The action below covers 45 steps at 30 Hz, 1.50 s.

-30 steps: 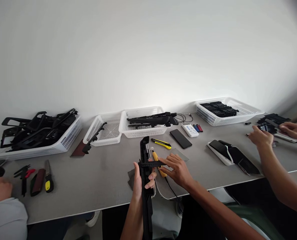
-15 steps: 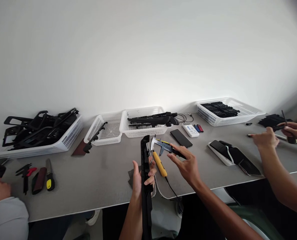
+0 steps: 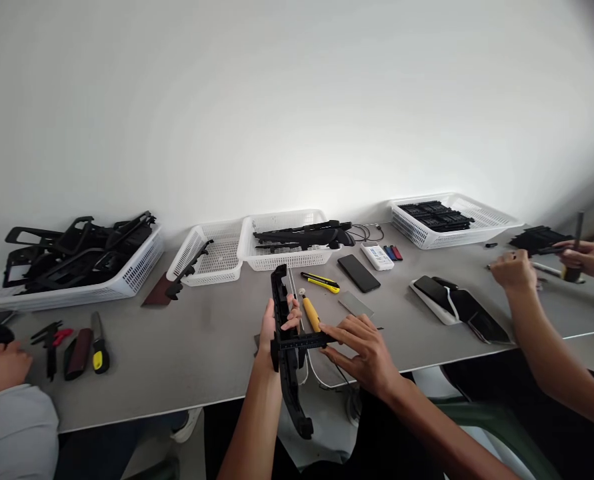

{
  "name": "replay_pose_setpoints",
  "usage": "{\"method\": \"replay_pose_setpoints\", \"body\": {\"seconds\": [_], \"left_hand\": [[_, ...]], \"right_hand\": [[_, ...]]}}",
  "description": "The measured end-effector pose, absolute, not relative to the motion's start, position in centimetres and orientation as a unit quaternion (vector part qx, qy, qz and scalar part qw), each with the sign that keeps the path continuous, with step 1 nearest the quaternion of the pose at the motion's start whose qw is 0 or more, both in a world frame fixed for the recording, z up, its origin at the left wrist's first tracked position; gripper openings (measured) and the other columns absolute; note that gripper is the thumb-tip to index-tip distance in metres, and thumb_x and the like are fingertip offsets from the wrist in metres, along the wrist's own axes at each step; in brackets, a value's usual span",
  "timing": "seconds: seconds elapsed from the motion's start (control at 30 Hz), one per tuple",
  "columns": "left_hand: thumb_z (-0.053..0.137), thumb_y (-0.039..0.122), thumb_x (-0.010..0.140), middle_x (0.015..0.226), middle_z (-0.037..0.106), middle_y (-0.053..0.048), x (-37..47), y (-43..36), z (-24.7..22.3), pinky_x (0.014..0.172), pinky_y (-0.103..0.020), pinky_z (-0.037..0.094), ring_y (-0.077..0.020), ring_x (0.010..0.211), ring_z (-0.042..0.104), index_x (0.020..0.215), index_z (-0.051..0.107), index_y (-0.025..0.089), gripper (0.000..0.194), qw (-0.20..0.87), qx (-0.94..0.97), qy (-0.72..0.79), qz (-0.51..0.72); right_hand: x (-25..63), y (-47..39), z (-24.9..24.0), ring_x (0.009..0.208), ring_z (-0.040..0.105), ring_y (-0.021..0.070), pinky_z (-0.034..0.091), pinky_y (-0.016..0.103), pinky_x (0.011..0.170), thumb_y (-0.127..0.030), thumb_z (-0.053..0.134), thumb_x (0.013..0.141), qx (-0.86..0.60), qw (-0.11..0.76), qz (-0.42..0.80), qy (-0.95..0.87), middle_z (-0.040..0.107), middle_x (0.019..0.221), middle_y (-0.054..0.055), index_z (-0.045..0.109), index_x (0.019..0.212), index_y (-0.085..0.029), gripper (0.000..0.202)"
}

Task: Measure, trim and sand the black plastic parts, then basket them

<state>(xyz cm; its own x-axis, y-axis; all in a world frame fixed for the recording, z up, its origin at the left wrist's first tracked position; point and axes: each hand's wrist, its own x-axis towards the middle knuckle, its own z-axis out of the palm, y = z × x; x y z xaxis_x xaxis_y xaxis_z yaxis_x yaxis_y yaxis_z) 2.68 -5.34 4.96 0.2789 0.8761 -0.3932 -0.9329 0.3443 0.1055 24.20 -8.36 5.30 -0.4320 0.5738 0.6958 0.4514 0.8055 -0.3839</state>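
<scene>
My left hand (image 3: pixel 281 319) is wrapped round a long black plastic part (image 3: pixel 287 373), held upright past the table's front edge. In my right hand (image 3: pixel 364 343) is a caliper (image 3: pixel 307 341), pinched at its right end. The caliper lies crosswise over the middle of the black part, its jaws at the part's sides. Just behind the caliper, a yellow-handled tool (image 3: pixel 311 313) with a cord rests on the table. A yellow utility knife (image 3: pixel 321 282) and a flat grey plate (image 3: pixel 355 304) lie farther back.
White baskets (image 3: pixel 217 280) with black parts line the wall. A phone (image 3: pixel 359 273) and white box (image 3: pixel 377 257) lie right of centre. Other people's hands work at the far right (image 3: pixel 517 273) and far left (image 3: pixel 4 367). Hand tools (image 3: pixel 99 347) lie at left.
The caliper has come down and left onto the black part, uncovering the knife and grey plate. The part's lower end has risen into view, and my right hand has moved lower.
</scene>
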Motion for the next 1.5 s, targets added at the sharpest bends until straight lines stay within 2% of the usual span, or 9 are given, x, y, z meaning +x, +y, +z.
{"method": "replay_pose_setpoints", "body": {"seconds": [0.17, 0.3, 0.53, 0.87, 1.07, 1.23, 1.37, 1.43, 1.5], "left_hand": [[0.029, 0.048, 0.113, 0.080, 0.054, -0.003, 2.8, -5.3, 5.3, 0.036, -0.014, 0.036, -0.0051, 0.044, 0.037, 0.108, 0.059, 0.013, 0.046, 0.803, -0.073, 0.202, 0.555], [0.036, 0.045, 0.111, 0.078, 0.053, -0.002, 2.7, -5.2, 5.1, 0.035, -0.015, 0.035, -0.0051, 0.042, 0.035, 0.109, 0.060, 0.015, 0.038, 0.805, -0.071, 0.216, 0.548], [0.032, 0.046, 0.112, 0.078, 0.055, -0.003, 2.7, -5.3, 5.0, 0.035, -0.014, 0.036, -0.0050, 0.042, 0.038, 0.108, 0.058, 0.015, 0.041, 0.807, -0.099, 0.212, 0.543], [0.031, 0.042, 0.112, 0.080, 0.057, -0.002, 2.4, -5.5, 5.0, 0.037, -0.021, 0.041, -0.0086, 0.040, 0.038, 0.131, 0.055, 0.017, 0.040, 0.802, -0.146, 0.190, 0.547], [0.030, 0.041, 0.113, 0.079, 0.054, -0.001, 2.6, -5.7, 5.4, 0.037, -0.019, 0.041, -0.0079, 0.040, 0.036, 0.131, 0.056, 0.017, 0.040, 0.800, -0.133, 0.192, 0.553], [0.031, 0.041, 0.113, 0.080, 0.052, -0.001, 2.4, -5.7, 6.2, 0.036, -0.013, 0.038, -0.0062, 0.045, 0.037, 0.125, 0.058, 0.012, 0.041, 0.786, -0.088, 0.199, 0.578], [0.030, 0.042, 0.114, 0.078, 0.047, 0.002, 1.5, -6.1, 6.3, 0.034, -0.012, 0.035, -0.0073, 0.048, 0.039, 0.127, 0.056, 0.015, 0.040, 0.760, -0.052, 0.213, 0.612], [0.030, 0.041, 0.114, 0.078, 0.047, 0.002, 0.9, -6.9, 5.6, 0.033, -0.013, 0.035, -0.0079, 0.048, 0.038, 0.131, 0.054, 0.016, 0.039, 0.748, -0.035, 0.233, 0.621], [0.027, 0.040, 0.113, 0.079, 0.046, 0.001, 0.2, -8.2, 4.4, 0.031, -0.013, 0.033, -0.0090, 0.051, 0.041, 0.135, 0.053, 0.015, 0.042, 0.736, -0.010, 0.269, 0.622]], "right_hand": [[24.5, -8.2, 5.4, 0.071, 0.059, 0.0168, 0.035, 0.033, 0.069, -0.034, 0.071, 0.104, -0.305, 0.423, 0.063, -0.851, 0.068, 0.081, 0.001, 0.068, 0.142, -0.028, 0.039], [24.6, -8.1, 5.1, 0.069, 0.056, 0.0161, 0.033, 0.033, 0.069, -0.038, 0.068, 0.106, -0.311, 0.413, 0.058, -0.854, 0.065, 0.078, 0.000, 0.069, 0.141, -0.028, 0.037], [24.6, -7.9, 5.5, 0.070, 0.054, 0.0168, 0.031, 0.033, 0.069, -0.041, 0.066, 0.107, -0.309, 0.394, 0.040, -0.865, 0.063, 0.078, 0.000, 0.067, 0.144, -0.026, 0.040], [24.3, -8.0, 5.4, 0.072, 0.056, 0.0171, 0.031, 0.034, 0.069, -0.037, 0.071, 0.104, -0.317, 0.385, 0.029, -0.866, 0.065, 0.079, 0.001, 0.068, 0.144, -0.029, 0.041], [24.3, -7.9, 5.8, 0.072, 0.055, 0.0178, 0.031, 0.034, 0.068, -0.040, 0.066, 0.106, -0.316, 0.388, 0.032, -0.865, 0.065, 0.078, 0.002, 0.069, 0.141, -0.027, 0.037], [23.9, -8.7, 5.6, 0.074, 0.061, 0.0192, 0.039, 0.034, 0.069, -0.035, 0.065, 0.106, -0.304, 0.398, 0.080, -0.862, 0.070, 0.086, 0.004, 0.067, 0.138, -0.025, 0.033], [24.0, -9.9, 3.9, 0.075, 0.064, 0.0189, 0.048, 0.033, 0.070, -0.028, 0.068, 0.104, -0.314, 0.483, 0.102, -0.811, 0.072, 0.093, 0.005, 0.064, 0.136, -0.026, 0.033], [25.1, -9.5, 2.3, 0.077, 0.065, 0.0199, 0.052, 0.033, 0.070, -0.032, 0.068, 0.102, -0.385, 0.517, 0.123, -0.754, 0.072, 0.099, 0.006, 0.065, 0.132, -0.025, 0.031], [27.0, -8.3, 0.5, 0.079, 0.065, 0.0220, 0.053, 0.035, 0.072, -0.043, 0.067, 0.102, -0.509, 0.508, 0.140, -0.681, 0.072, 0.102, 0.008, 0.069, 0.126, -0.023, 0.032]]}}
